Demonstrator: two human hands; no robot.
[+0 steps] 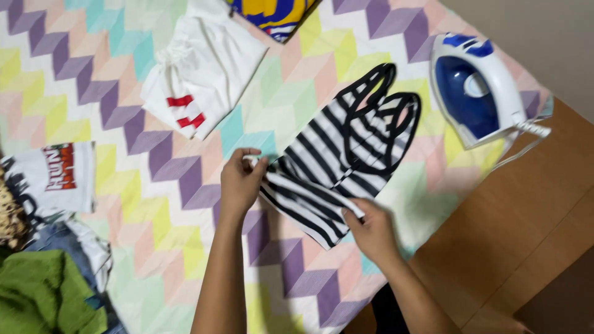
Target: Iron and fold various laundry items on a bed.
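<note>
A black-and-white striped tank top (349, 148) lies on a pastel zigzag-patterned cloth (154, 185) that covers the work surface. My left hand (240, 180) pinches the top's lower hem at its left corner. My right hand (370, 230) grips the hem at the other corner, nearer to me. The hem is lifted and bunched between the two hands, while the straps lie flat farther away.
A blue and white clothes iron (476, 89) rests on its side at the far right, its cord (526, 145) trailing over the wooden edge (526, 210). A folded white garment (201, 68) lies at the back. More clothes (49, 272) pile up at the left.
</note>
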